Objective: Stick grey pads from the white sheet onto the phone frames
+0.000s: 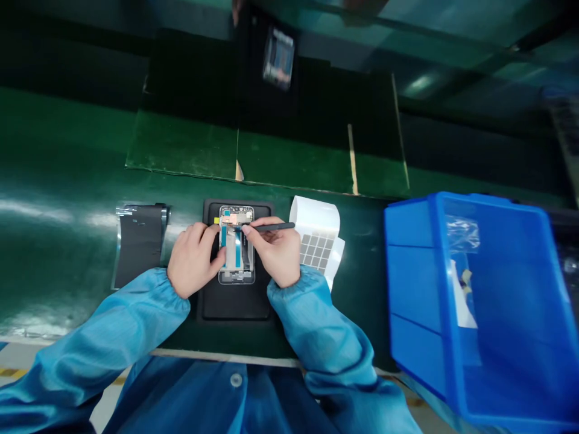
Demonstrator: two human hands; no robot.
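Observation:
An opened smartphone (231, 256) lies on a black mat (236, 304), its circuit board, blue strips and inner parts exposed. My left hand (195, 256) rests at its left edge, index finger and thumb bent against the side of the phone. In my right hand (279, 250) is a slim black pen-shaped tool (277, 226), pinched between thumb and fingers. The tool's working tip is by the upper part of the phone and is partly hidden by my fingers. A small yellow tab (216, 220) sticks out at the phone's upper left.
To the left lies a dark film sheet (140, 241). A curled white sheet of grey square stickers (316, 248) is right of the mat. A blue bin (418, 289) holding clear plastic and paper stands at the right. Beyond a green board (289, 160) is another opened phone (278, 58), blurred.

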